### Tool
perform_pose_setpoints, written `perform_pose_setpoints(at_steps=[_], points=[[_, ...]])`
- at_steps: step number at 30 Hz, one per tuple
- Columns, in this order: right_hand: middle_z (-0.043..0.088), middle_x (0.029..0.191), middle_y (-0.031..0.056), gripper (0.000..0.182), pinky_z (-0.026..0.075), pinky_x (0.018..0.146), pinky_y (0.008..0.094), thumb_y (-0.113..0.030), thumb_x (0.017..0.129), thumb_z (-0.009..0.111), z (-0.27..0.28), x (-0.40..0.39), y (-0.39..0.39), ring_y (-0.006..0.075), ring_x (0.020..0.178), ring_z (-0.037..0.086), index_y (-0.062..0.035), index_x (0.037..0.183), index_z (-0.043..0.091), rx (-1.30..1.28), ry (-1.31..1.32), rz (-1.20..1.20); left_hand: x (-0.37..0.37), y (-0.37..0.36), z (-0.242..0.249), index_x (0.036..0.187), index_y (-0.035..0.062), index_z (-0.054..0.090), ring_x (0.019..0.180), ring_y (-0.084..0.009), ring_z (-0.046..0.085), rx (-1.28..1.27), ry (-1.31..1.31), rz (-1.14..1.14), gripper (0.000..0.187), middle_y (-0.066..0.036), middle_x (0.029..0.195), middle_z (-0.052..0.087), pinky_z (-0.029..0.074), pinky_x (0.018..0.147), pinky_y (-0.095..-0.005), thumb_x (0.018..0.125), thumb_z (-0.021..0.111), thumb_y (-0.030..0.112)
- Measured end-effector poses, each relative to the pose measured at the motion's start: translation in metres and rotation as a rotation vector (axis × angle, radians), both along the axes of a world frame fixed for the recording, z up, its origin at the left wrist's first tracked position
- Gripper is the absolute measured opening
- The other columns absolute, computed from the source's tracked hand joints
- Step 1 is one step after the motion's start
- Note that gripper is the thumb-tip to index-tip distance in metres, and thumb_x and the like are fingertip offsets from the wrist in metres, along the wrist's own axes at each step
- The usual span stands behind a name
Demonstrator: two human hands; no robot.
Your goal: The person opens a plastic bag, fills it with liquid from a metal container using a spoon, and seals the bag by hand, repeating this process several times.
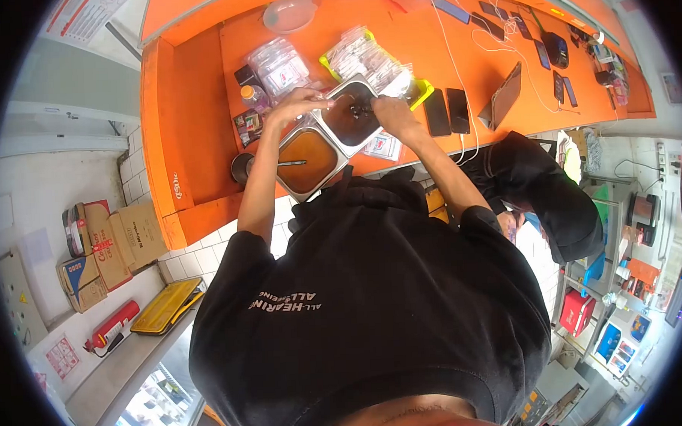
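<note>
A steel pan of dark brown liquid (347,126) stands at the front of the orange counter, with a dark lump or utensil head showing in it. My left hand (301,103) is over its left rim, fingers stretched out toward the liquid. At the right rim, my right hand (395,118) is closed; what it grips is hidden by the fingers. Nearer to me, a second steel pan (309,160) holds orange-brown sauce, with a metal utensil handle (293,163) across it. A bottle with an orange cap (253,97) stands left of my left hand.
Plastic-wrapped packets (279,65) and a yellow-green basket of packets (369,58) lie behind the pans. Phones (447,112), a tablet (502,95) and cables are to the right. Another person in black (535,180) sits close on my right. A dark cup (242,168) stands left.
</note>
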State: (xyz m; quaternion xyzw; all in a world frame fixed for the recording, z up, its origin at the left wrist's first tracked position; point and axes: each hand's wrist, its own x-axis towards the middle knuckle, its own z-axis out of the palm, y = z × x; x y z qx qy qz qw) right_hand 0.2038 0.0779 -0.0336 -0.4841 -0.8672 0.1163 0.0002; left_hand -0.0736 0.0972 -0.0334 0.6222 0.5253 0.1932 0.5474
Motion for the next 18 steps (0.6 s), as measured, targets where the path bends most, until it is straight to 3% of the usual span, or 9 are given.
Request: perform_pose_setpoints(at_steps=[4, 7, 9, 15, 18], points=[[0.065, 0.1, 0.0223, 0.017, 0.058, 0.072, 0.044, -0.007, 0.087, 0.056, 0.002, 0.003, -0.017, 0.0348, 0.088, 0.07, 0.0002, 0.099, 0.066, 0.131, 0.037, 0.012, 0.008, -0.01, 0.009, 0.098, 0.0035, 0.076, 0.084, -0.0166, 0.061, 0.032, -0.04, -0.033, 0.048, -0.008, 0.088, 0.07, 0.046, 0.078, -0.0308, 0.077, 0.079, 0.047], [0.064, 0.106, 0.019, 0.017, 0.058, 0.071, 0.041, -0.006, 0.087, 0.057, -0.021, 0.002, -0.03, 0.0316, 0.087, 0.07, -0.0016, 0.101, 0.065, 0.179, -0.16, -0.063, 0.01, -0.011, 0.003, 0.098, 0.0039, 0.076, 0.086, -0.0162, 0.061, 0.022, -0.046, -0.072, 0.043, -0.007, 0.086, 0.07, 0.047, 0.081, -0.0311, 0.079, 0.079, 0.042], [0.065, 0.097, 0.0164, 0.016, 0.058, 0.066, 0.0411, -0.004, 0.086, 0.055, -0.029, 0.001, -0.036, 0.0309, 0.085, 0.07, -0.0011, 0.099, 0.063, 0.188, -0.27, -0.031, 0.012, -0.013, 0.009, 0.101, 0.0043, 0.076, 0.088, -0.016, 0.062, 0.056, 0.003, -0.066, 0.042, -0.007, 0.088, 0.07, 0.047, 0.083, -0.0315, 0.08, 0.079, 0.04], [0.071, 0.091, 0.017, 0.013, 0.059, 0.069, 0.0384, -0.008, 0.084, 0.059, -0.022, -0.001, -0.03, 0.0279, 0.083, 0.073, -0.0044, 0.084, 0.072, 0.1, -0.224, -0.011, 0.019, -0.022, 0.026, 0.105, 0.0062, 0.076, 0.094, -0.0157, 0.061, -0.067, -0.093, 0.037, 0.043, -0.008, 0.099, 0.071, 0.047, 0.081, -0.0306, 0.08, 0.078, 0.042], [0.071, 0.09, 0.0197, 0.016, 0.059, 0.07, 0.0408, -0.007, 0.084, 0.056, -0.016, 0.003, -0.02, 0.0305, 0.084, 0.073, -0.0027, 0.085, 0.072, -0.005, -0.224, -0.013, 0.021, -0.022, 0.026, 0.107, 0.0072, 0.075, 0.095, -0.0144, 0.06, -0.137, -0.138, 0.068, 0.045, -0.007, 0.1, 0.07, 0.047, 0.079, -0.029, 0.08, 0.077, 0.043]])
